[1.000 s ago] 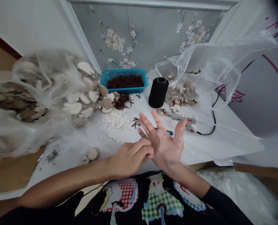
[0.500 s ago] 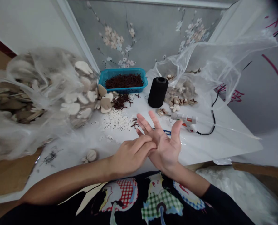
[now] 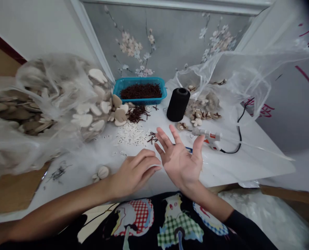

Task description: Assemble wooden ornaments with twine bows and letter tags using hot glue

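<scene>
My right hand (image 3: pixel 181 159) is palm up with its fingers spread and nothing on the palm. Just left of it, my left hand (image 3: pixel 137 170) has its fingers bent close together; whether anything is between the fingertips is hidden. Beyond both hands lie a pile of small white tags (image 3: pixel 133 133) and a heap of dark brown bows (image 3: pixel 137 114). A glue gun (image 3: pixel 208 136) rests on the table past my right hand, near a beige piece with a bow (image 3: pixel 181 126).
A blue basket (image 3: pixel 140 101) of brown bows and a black thread cone (image 3: pixel 178 106) stand at the back. Plastic bags of beige and white felt pieces (image 3: pixel 83 119) fill the left. Another plastic bag (image 3: pixel 208 100) with finished-looking pieces lies right, beside a black cord (image 3: pixel 240 135).
My left hand has moved left, away from my right palm, which it was touching. My right hand stays open. The whole view has shifted slightly.
</scene>
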The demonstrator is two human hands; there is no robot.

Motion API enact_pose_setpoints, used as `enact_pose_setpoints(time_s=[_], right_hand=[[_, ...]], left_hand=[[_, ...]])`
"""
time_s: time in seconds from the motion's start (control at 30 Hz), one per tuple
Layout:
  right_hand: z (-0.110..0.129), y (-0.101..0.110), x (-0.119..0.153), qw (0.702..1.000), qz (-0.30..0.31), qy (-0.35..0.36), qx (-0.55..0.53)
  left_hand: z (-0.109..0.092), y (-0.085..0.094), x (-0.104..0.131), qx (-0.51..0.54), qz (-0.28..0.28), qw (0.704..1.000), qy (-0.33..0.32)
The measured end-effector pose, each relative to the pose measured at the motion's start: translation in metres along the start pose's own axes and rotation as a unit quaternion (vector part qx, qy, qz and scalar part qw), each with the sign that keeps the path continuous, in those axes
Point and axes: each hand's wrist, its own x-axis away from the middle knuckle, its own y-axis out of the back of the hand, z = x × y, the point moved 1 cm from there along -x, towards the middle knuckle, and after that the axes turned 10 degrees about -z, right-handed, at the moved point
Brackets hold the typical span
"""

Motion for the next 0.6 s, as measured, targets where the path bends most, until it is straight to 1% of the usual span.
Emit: enact_pose_setpoints(time_s=[0.1, 0.17, 0.23, 0.27, 0.3, 0.33, 0.4, 0.47, 0.53, 0.6], right_hand=[[-0.004, 0.006, -0.003, 1.0, 0.012, 0.013, -0.002], [-0.008, 0.015, -0.005, 0.998, 0.024, 0.036, 0.036], [-0.014, 0.028, -0.006, 0.992, 0.034, 0.068, 0.102], [-0.017, 0.036, -0.006, 0.986, 0.04, 0.083, 0.139], [-0.019, 0.044, -0.006, 0.979, 0.047, 0.094, 0.175], [-0.022, 0.053, -0.005, 0.972, 0.055, 0.098, 0.208], [-0.026, 0.071, -0.002, 0.958, 0.073, 0.084, 0.263], [-0.027, 0.088, 0.001, 0.943, 0.08, 0.067, 0.315], [-0.025, 0.101, 0.006, 0.927, 0.082, 0.062, 0.36], [-0.021, 0.113, 0.01, 0.913, 0.08, 0.057, 0.396]], left_hand=[[0.008, 0.01, 0.007, 0.013, -0.019, 0.998, 0.058], [0.012, 0.017, 0.01, 0.012, 0.0, 0.998, 0.064], [0.018, 0.025, 0.011, -0.037, 0.034, 0.997, 0.051], [0.023, 0.029, 0.011, -0.084, 0.049, 0.994, 0.054], [0.032, 0.034, 0.01, -0.14, 0.064, 0.986, 0.07], [0.043, 0.038, 0.008, -0.196, 0.081, 0.972, 0.102], [0.072, 0.047, 0.002, -0.276, 0.129, 0.932, 0.196], [0.107, 0.054, -0.007, -0.298, 0.178, 0.894, 0.282], [0.143, 0.058, -0.019, -0.309, 0.207, 0.856, 0.359], [0.173, 0.06, -0.031, -0.323, 0.226, 0.832, 0.391]])
